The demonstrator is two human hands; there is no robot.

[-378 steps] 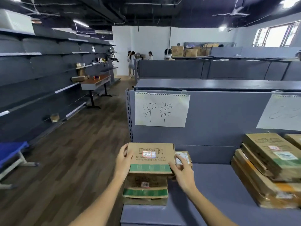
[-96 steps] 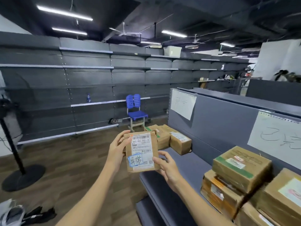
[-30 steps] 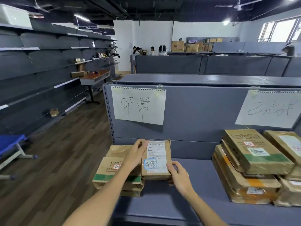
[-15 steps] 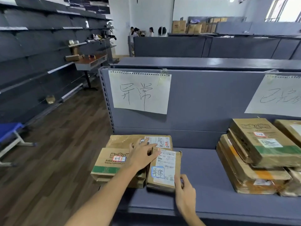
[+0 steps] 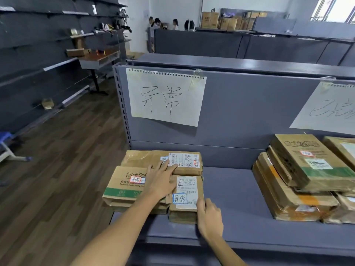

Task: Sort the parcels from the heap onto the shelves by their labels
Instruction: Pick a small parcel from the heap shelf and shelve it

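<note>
Head view: small parcel [image 5: 187, 196] lies flat, long axis running away from the person, on the grey shelf [image 5: 236, 204]; left hand [image 5: 160, 181] and right hand [image 5: 209, 217] rest open against it, wood floor [image 5: 57, 169] alongside.

I see a grey shelf [image 5: 236, 191] with an upright back panel carrying the handwritten sign [image 5: 165, 96]. Directly below that sign three brown parcels lie on the shelf's left end: a long one [image 5: 146, 158] against the back panel, a green-striped carton [image 5: 123, 187] in front of it, and a small labelled parcel [image 5: 187, 196] just right of the carton. Well right of the sign sits a stack of flat cartons [image 5: 299, 181]
</note>
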